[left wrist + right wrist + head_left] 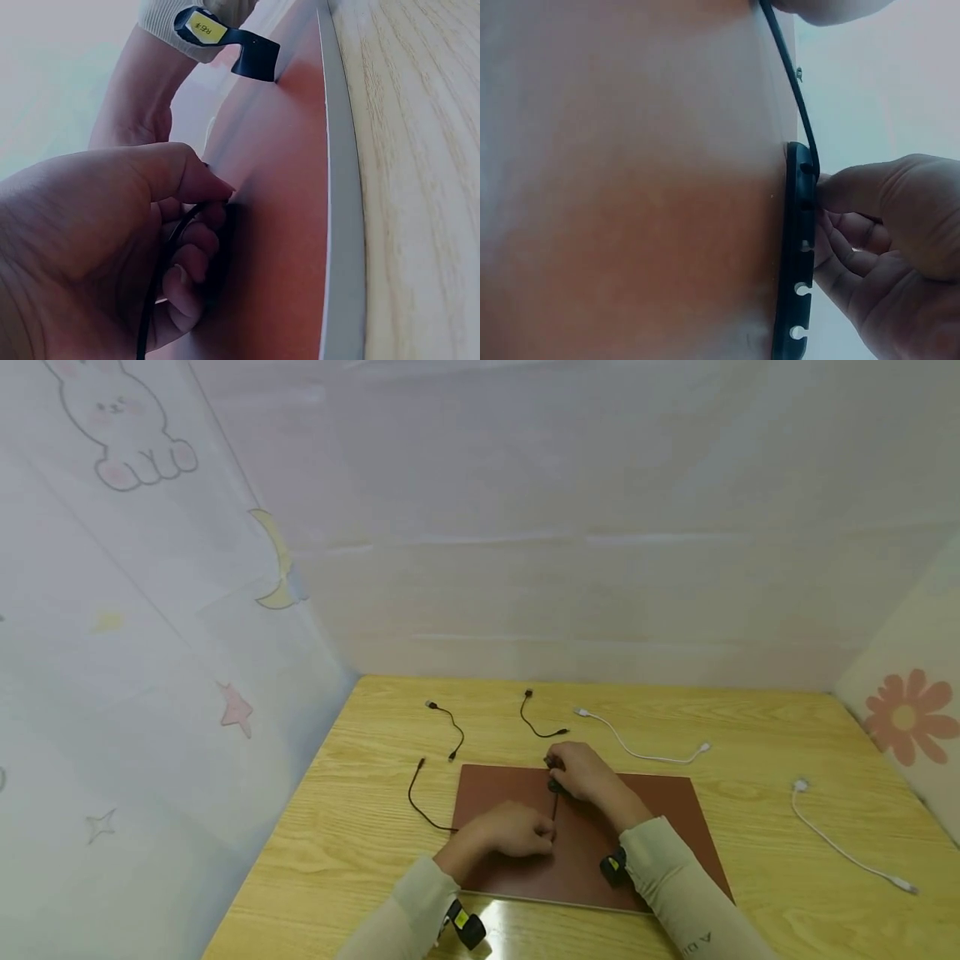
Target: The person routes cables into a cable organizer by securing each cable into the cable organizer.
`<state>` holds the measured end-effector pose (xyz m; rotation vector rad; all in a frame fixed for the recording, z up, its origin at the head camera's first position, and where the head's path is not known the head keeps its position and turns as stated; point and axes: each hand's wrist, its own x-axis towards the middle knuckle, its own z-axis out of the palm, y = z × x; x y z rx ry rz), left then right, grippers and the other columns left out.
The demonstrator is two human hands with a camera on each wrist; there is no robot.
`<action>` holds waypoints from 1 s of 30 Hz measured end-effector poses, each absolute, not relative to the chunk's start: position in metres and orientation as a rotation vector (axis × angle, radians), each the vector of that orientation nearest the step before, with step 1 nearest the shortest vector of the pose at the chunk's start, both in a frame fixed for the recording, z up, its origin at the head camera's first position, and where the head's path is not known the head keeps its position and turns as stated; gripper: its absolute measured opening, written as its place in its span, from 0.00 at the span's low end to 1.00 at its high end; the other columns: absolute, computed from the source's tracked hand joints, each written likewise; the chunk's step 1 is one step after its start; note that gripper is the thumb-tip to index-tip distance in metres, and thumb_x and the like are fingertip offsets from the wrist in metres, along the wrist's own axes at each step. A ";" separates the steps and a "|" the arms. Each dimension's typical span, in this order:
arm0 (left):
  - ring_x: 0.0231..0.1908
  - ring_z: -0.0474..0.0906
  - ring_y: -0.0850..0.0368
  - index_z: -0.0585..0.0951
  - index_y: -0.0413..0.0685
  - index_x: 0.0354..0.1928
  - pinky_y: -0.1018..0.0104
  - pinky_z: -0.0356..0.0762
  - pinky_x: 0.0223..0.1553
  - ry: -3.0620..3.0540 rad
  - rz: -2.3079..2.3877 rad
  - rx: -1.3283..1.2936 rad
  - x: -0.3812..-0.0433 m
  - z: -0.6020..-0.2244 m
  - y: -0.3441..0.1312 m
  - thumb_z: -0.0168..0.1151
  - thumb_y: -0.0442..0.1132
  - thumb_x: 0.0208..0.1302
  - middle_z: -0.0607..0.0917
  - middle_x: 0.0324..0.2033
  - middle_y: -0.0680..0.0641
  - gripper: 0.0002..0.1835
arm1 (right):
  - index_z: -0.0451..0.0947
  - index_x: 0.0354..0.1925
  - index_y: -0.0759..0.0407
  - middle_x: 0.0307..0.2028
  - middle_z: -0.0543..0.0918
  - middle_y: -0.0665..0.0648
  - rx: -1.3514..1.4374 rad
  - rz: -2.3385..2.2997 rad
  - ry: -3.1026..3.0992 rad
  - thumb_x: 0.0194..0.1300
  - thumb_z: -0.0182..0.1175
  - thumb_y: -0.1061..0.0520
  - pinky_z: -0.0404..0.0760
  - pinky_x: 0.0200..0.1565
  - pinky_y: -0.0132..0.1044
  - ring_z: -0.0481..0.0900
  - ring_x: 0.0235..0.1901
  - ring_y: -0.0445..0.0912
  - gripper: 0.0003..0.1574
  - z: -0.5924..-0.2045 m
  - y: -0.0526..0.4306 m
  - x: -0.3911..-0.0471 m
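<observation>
A black cable organizer [799,247] with a row of round slots stands on edge over a reddish-brown mat [581,872]. At its end slots, my right hand [583,772] pinches a black cable [795,82] between thumb and fingers. The cable runs taut along the mat to my left hand [517,828], which grips it between thumb and curled fingers. In the left wrist view, the cable [154,285] also trails down across that palm. Most of the organizer is hidden behind the right hand in the head view.
Two short black cables [461,731] [528,720] lie behind the mat. A third black cable [411,795] curves at its left edge. White cables [637,754] [832,847] lie at the back right and far right on the wooden table [315,827]. Patterned sheets [525,568] enclose it.
</observation>
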<state>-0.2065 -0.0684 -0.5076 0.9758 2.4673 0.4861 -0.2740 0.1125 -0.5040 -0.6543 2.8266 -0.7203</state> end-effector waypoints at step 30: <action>0.19 0.54 0.63 0.68 0.59 0.24 0.70 0.56 0.25 2.475 0.457 1.000 -0.204 -0.512 -0.068 0.58 0.44 0.73 0.64 0.18 0.57 0.16 | 0.81 0.47 0.59 0.40 0.83 0.56 -0.413 -0.784 2.729 0.71 0.64 0.57 0.78 0.39 0.44 0.79 0.38 0.49 0.10 -0.505 0.115 -0.288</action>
